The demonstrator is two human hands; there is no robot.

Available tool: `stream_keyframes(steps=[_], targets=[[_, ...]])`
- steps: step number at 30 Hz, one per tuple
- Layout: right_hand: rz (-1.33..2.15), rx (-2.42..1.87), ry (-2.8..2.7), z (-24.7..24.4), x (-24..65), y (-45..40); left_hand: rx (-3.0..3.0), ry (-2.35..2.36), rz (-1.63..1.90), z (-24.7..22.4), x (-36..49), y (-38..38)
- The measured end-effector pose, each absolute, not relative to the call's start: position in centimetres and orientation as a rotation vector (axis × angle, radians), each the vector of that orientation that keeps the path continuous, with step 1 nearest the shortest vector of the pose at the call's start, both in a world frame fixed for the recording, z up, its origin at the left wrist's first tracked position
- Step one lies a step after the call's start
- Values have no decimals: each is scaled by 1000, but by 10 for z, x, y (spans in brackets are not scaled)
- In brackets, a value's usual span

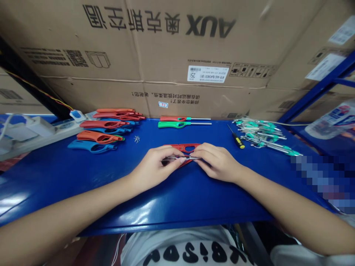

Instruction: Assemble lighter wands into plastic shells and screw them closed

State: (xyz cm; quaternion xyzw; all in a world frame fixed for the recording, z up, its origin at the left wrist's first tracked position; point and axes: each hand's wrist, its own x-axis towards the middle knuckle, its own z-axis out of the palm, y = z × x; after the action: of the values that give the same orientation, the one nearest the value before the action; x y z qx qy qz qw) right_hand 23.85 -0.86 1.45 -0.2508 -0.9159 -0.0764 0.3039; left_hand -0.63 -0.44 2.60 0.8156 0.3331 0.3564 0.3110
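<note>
Fingers of both hands meet at the middle of the blue table (pixel 177 199), pinched together on a thin metal part (pixel 183 158) that lies across a red plastic lighter shell (pixel 185 148). Her or his left hand (pixel 155 167) closes thumb and forefinger on the left end of that part, while the right hand (pixel 217 162) curls over its right end, fingertips touching the shell's near edge. How the part sits in the shell is hidden by the fingers. Just left of the shell and a little farther back lies a small scatter of screws (pixel 137 139). Farther left, a heap of red and blue lighter shells (pixel 107 127) is stacked loosely, a green one peeking out beneath. Straight beyond the hands, near the table's far edge, two finished long-nosed lighters lie side by side, a red lighter (pixel 183 118) behind a green lighter (pixel 183 124), metal tubes pointing right. To the right, a yellow-and-black screwdriver (pixel 236 139) lies slanted, and just beside it a pile of green-tipped metal inner assemblies (pixel 263 136) spreads toward the right edge. Large cardboard boxes (pixel 177 55) rise behind the table.
</note>
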Motion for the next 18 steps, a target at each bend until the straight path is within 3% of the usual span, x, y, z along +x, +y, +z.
stream_keyframes(steps=[18], targets=[[-243,-663,-2457,17,235,-19,2591,621,1108,18,-14,-4]])
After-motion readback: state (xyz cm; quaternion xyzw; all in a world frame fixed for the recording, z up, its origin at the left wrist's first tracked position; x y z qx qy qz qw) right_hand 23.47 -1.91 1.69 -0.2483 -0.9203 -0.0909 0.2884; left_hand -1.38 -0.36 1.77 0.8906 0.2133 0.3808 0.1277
